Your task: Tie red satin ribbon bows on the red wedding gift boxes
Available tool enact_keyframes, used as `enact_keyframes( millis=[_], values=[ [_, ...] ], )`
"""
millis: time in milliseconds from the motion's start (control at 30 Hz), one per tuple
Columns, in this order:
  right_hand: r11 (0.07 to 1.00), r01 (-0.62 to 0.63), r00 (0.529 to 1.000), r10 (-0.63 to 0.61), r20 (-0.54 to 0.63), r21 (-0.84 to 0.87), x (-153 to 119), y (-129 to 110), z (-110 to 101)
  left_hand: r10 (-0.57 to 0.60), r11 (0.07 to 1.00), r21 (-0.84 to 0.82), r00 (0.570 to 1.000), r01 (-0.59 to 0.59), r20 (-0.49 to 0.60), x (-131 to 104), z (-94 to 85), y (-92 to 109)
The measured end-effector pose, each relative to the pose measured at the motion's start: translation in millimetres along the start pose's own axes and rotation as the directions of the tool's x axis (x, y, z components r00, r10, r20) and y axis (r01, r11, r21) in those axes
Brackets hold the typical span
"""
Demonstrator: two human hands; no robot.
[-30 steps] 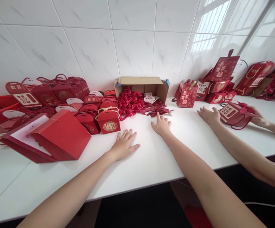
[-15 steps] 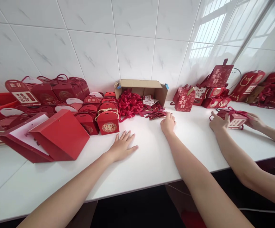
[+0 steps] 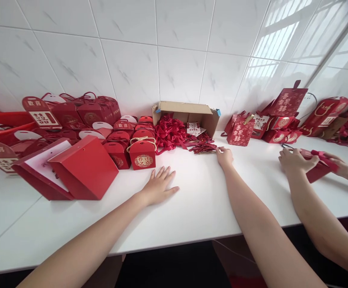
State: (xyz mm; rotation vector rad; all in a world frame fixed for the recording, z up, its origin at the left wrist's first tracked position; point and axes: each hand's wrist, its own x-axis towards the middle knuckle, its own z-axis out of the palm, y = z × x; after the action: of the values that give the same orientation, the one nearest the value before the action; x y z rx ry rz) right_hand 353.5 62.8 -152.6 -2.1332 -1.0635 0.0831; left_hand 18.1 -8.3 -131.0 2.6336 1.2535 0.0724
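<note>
My left hand [image 3: 159,187] lies flat on the white table [image 3: 192,216], fingers spread, holding nothing. Just beyond its fingertips stands a small red gift box [image 3: 143,155] with gold lettering and a twine handle. My right hand [image 3: 224,157] has its fingers curled together at the near-right end of a pile of thin dark red strips [image 3: 202,147]. What is between those fingers, if anything, is hidden. Behind the strips, a heap of red ribbon [image 3: 171,134] spills from a cardboard box [image 3: 186,107] lying on its side.
Two large red folded boxes [image 3: 85,170] stand at left, before rows of small red boxes [image 3: 92,112]. Patterned red bags [image 3: 240,130] and stacked boxes [image 3: 282,136] line the wall at right. Close by, another person's hands [image 3: 296,162] hold a red box with a ribbon [image 3: 318,170].
The view has shifted slightly, moving the scene rightward. Both my hands keep nearly the same places on the table. At right, the other person has turned the ribboned box, hiding its labelled face.
</note>
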Motion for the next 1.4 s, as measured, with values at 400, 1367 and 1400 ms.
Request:
enact_keyframes(
  millis=[400,1367,1400],
  values=[
    [0.997,0.062,0.995,-0.057,0.079,-0.05,5.8,6.7,7.9,0.004,1.0,-0.006,1.0,-0.004,-0.015,1.8,2.9,0.7],
    [0.877,0.319,0.922,-0.375,0.095,0.359,-83.0,-59.2,-4.9,-0.003,0.989,-0.146,0.985,-0.022,-0.174,-4.7,-12.4,-6.8],
    [0.88,0.312,0.922,-0.371,0.11,0.358,-86.3,-59.3,-5.7,-0.015,0.988,-0.154,0.979,-0.017,-0.204,-7.6,-12.0,-5.5]
  ],
)
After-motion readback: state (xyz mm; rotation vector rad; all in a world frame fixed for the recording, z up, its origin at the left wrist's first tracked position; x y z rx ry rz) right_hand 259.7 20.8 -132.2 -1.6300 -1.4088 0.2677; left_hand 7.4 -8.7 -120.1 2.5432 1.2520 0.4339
